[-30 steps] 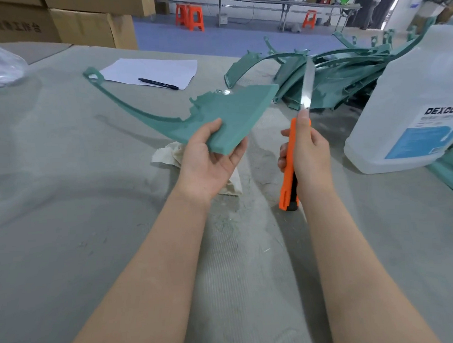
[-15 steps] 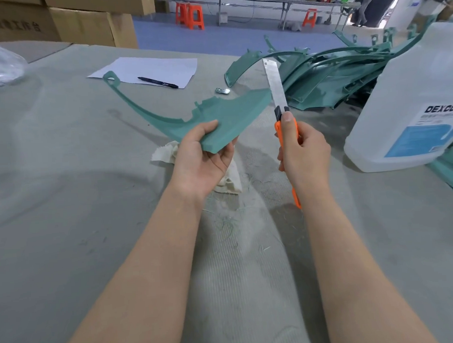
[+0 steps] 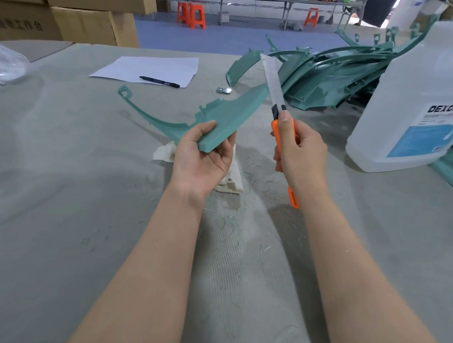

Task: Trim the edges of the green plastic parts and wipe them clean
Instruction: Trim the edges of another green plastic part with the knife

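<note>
The desk (image 3: 64, 206) carries the work, and the pile (image 3: 333, 74) of green parts lies beyond your right hand (image 3: 303, 151), well apart from it. The part (image 3: 232, 110) you are trimming is off the desk, in your left hand (image 3: 203, 159), which clamps its broad near end with the thumb on top and the fingers (image 3: 225, 150) curled underneath. Its long axis runs away from that hand, up and to the left, tapering to a thin curved tail with a loop at the tip. The broad end's far corner points right.

Your right hand is wrapped round the knife (image 3: 277, 132), with the blade (image 3: 272, 82) extended and pointing up and away from you. The blade stands at that far corner, just beside it or touching; you cannot tell which from here. So the edge to trim lies left of your right hand. I judge the stroke should follow that edge, clear of your left fingers. The cloth (image 3: 164, 153) lies beneath your left hand.
</note>
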{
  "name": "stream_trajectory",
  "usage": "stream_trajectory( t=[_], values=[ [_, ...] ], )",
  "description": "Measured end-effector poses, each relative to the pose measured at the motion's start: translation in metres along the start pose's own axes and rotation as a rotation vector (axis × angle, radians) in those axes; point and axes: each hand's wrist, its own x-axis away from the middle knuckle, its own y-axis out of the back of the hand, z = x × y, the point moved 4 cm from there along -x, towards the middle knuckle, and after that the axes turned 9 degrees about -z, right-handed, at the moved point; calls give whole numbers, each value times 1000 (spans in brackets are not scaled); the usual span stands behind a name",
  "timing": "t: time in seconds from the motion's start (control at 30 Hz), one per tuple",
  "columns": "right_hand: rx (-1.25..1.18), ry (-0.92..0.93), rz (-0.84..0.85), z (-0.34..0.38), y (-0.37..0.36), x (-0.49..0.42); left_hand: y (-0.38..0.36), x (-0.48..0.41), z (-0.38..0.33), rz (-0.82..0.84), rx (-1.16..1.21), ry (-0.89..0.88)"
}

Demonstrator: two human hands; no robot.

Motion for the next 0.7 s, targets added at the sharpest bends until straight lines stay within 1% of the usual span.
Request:
stream_trajectory(
  t=[0.13, 0.27, 0.43, 0.5, 0.63, 0.7],
  values=[
    [-7, 46, 60, 4, -6, 6, 1, -1, -1, -2, 35, 8],
    [-19, 46, 93, 6, -10, 9, 1, -1, -2, -9, 43, 14],
    [-12, 52, 183, 9, -15, 13, 2, -2, -3, -24, 70, 1],
    [-22, 56, 161, 11, -14, 13, 2, -2, -4, -18, 68, -2],
    [-23, 20, 17, 7, -4, 6, 1, -1, -2, -3, 53, 33],
    [-19, -1, -10, 5, -1, 3, 1, -1, 0, 7, 50, 43]
  ],
)
